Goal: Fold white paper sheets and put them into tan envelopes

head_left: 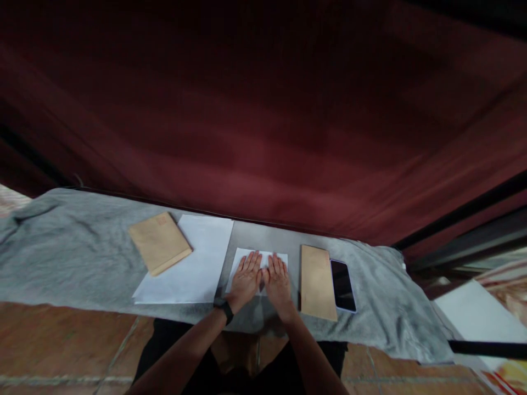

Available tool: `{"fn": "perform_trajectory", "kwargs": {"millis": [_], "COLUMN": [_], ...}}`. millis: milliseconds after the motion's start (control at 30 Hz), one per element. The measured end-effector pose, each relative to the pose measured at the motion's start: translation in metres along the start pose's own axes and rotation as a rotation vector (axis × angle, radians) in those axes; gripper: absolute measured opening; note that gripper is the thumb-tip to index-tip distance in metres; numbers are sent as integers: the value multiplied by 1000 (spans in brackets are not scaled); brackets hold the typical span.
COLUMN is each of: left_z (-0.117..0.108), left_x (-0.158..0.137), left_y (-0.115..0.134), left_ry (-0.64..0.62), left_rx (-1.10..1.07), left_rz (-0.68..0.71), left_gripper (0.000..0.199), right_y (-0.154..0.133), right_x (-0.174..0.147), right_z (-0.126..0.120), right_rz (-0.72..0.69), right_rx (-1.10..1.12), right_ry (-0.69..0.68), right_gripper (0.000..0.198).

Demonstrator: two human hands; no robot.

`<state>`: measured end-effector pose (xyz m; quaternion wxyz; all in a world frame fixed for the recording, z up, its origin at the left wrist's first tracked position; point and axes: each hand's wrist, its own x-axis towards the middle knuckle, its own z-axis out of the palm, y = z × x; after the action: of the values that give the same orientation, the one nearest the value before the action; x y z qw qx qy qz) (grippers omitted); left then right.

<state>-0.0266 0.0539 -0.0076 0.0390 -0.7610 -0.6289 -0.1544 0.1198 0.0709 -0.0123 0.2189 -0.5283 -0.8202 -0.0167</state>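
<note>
Both forearms come in from the near edge, left hand [246,281] and right hand [279,284] lying palm-down side by side, thumbs nearly touching. Fingers are stretched flat and slightly spread, pressing on a small folded white paper [249,257] on the grey-covered worktop [74,258]. Black watch [225,310] on the left wrist. Just right of the paper there's a brown envelope [317,281], then a phone [342,285].

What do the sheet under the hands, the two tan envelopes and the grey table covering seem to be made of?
The sheet under the left hand and right hand looks like plain matte white paper: thin and flat. The left envelope and right envelope look like matte brown kraft paper. The grey covering seems a soft cloth, since it wrinkles and drapes.
</note>
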Motion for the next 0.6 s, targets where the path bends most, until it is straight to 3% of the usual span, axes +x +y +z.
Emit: {"fn": "perform_trajectory", "kwargs": {"millis": [300, 433, 500, 600], "left_z": [3, -1, -7, -16], "left_x": [5, -8, -23, -52], "left_y": [-24, -25, -25, -27], "left_ry": [87, 89, 70, -5], "left_rx": [-14, 5, 14, -2], "left_rz": [-147, -182, -113, 144], "left_gripper": [57, 56, 54, 51], "right_y": [18, 20, 21, 22], "right_x": [-3, -5, -10, -28], "right_z": [4, 2, -1, -9], "right_rz": [100, 107, 98, 34], "right_rx": [-66, -71, -48, 3], "right_ry": [112, 142, 152, 130], "right_gripper": [55, 56, 56, 57]}}
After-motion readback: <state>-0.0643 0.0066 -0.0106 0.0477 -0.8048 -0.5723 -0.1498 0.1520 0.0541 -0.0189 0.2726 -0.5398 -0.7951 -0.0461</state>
